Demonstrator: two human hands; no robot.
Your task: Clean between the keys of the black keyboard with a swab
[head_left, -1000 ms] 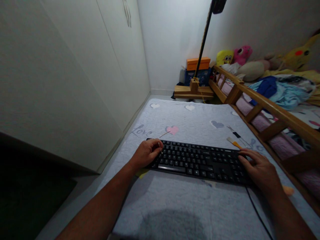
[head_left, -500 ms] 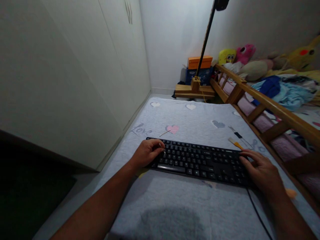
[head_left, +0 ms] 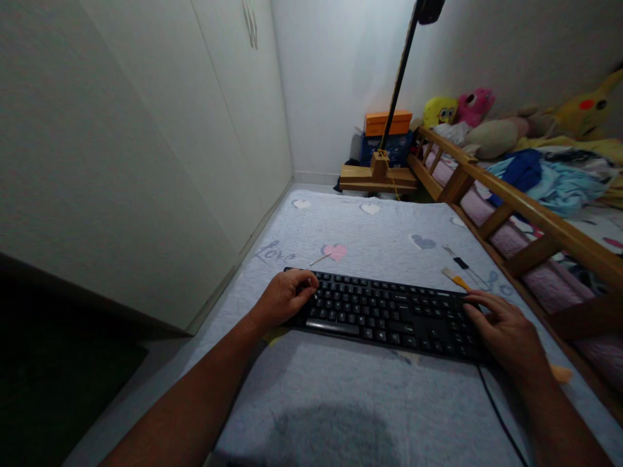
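Note:
A black keyboard (head_left: 384, 314) lies on the cloth-covered surface in front of me, slightly slanted. My left hand (head_left: 287, 297) is over its left end, thumb and forefinger pinched on a small white-tipped stick that looks like a cotton swab (head_left: 315, 296); most of it is hidden by the fingers. My right hand (head_left: 503, 331) grips the keyboard's right end, thumb on the near side and fingers at the far corner. Another cotton swab (head_left: 320, 259) lies just beyond the keyboard. Past the right end are a flat brush with a yellow handle (head_left: 456, 279) and a thin metal tool with a black band (head_left: 460, 263).
The pale cloth (head_left: 350, 227) has printed hearts. A white wardrobe (head_left: 185, 162) stands along the left. On the right runs a wooden bed rail (head_left: 535, 201), with clothes and plush toys behind. A wooden stand (head_left: 379, 174) with a pole is at the far end. The keyboard's cable (head_left: 499, 408) trails toward me.
The view has shifted very slightly. Both hands keep their places on the keyboard, and nothing has been picked up or let go.

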